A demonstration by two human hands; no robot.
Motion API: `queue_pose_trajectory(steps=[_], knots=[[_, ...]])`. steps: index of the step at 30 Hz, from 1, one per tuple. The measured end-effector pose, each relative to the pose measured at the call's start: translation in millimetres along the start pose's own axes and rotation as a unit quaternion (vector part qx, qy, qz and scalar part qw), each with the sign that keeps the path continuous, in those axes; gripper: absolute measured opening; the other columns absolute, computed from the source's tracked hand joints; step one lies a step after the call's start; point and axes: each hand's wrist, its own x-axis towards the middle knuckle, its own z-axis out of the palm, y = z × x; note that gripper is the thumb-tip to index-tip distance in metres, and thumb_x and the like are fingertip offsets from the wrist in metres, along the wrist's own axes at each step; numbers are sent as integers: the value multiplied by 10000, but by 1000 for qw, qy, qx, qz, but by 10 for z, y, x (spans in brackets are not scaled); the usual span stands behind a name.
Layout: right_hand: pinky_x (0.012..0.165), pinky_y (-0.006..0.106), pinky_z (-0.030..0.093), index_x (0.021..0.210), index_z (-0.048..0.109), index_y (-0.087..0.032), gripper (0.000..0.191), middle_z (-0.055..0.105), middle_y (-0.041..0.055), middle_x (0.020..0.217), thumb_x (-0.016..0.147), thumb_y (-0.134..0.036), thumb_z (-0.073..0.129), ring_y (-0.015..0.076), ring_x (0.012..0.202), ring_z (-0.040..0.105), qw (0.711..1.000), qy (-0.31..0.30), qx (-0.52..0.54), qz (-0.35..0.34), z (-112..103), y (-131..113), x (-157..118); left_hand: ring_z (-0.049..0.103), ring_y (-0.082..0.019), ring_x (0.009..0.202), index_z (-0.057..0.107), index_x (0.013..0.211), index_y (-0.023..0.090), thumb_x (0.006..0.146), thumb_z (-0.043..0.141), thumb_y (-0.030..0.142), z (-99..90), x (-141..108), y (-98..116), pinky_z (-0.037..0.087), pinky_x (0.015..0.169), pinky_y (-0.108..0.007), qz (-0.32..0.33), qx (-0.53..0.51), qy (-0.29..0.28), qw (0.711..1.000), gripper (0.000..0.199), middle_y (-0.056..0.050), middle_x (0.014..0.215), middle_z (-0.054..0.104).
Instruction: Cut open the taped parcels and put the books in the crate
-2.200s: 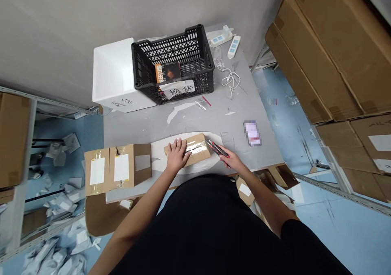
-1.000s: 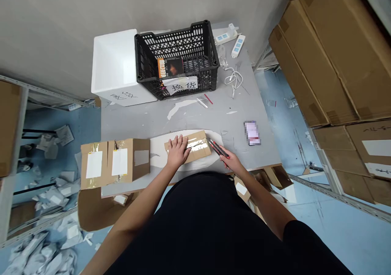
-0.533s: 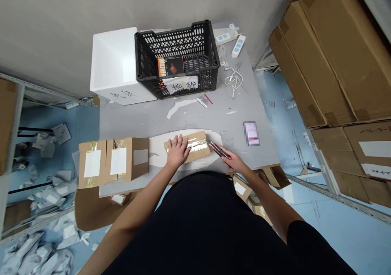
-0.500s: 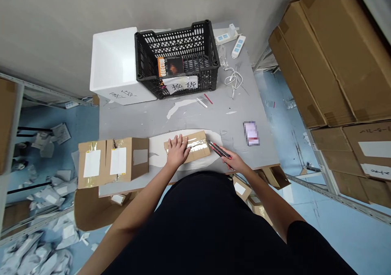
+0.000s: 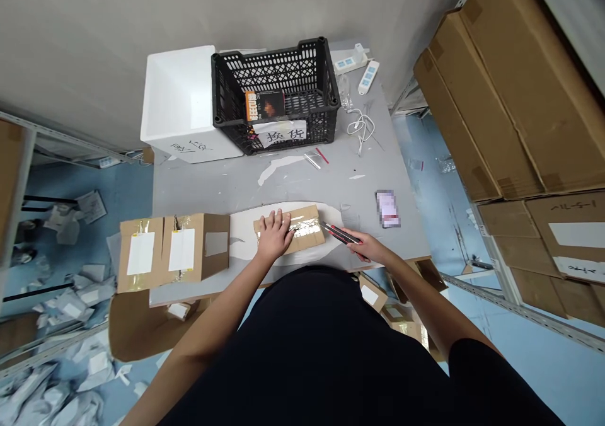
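While my left hand (image 5: 274, 237) rests, fingers spread, on the taped cardboard box (image 5: 308, 224) lying on the grey table (image 5: 212, 186), my right hand (image 5: 367, 246) is curled around a black-and-red utility knife (image 5: 342, 232), blade end just beside the box's right end.

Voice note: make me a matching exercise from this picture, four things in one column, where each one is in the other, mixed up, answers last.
1. Utility knife
2. Small taped carton
3. Black crate
4. White cable

A. Under the left hand
B. Loosely looped on the table
C. In the right hand
D. Beside the white box

Pairs: 1-C, 2-A, 3-D, 4-B
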Motion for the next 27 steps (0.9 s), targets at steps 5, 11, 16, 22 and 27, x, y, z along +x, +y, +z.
queue_pose_trajectory(steps=[5,11,16,22,27], knots=[[336,163,305,1478,371,-291,699,474,-94,528,815,-252,590,59,344,386,1000,-16,5,1,-25,20,-44,182,-376,1449,361,1469,186,948,364,471,-5,-5,-1,87,1129,-621,2,-1,-1,1000,595,-164,1551,292],[344,170,322,1472,384,-277,694,471,-101,497,813,-267,603,69,350,391,1000,-18,12,4,-4,83,-65,173,-369,1453,368,1465,196,945,374,469,-3,-10,-8,82,1131,-621,2,-16,-3,1000,588,-161,1558,276],[344,170,324,1477,373,-275,705,469,-102,501,814,-270,613,67,348,399,1000,-20,5,16,3,139,-117,183,-374,1449,372,1462,196,946,375,471,-4,-15,-10,86,1130,-621,6,-4,-2,1000,585,-160,1556,282],[357,172,311,1475,376,-284,695,483,-101,507,820,-291,610,62,352,379,1000,-8,14,23,107,186,-201,189,-371,1448,368,1467,201,942,382,479,-10,-18,-11,91,1127,-630,7,-12,2,1000,593,-158,1555,283],[412,206,379,1445,427,-237,693,548,-60,587,797,-368,634,91,424,450,998,15,55,-7,116,330,-283,202,-353,1449,365,1471,209,947,370,468,-16,-27,-21,92,1139,-617,8,-13,7,1000,585,-147,1550,302]])
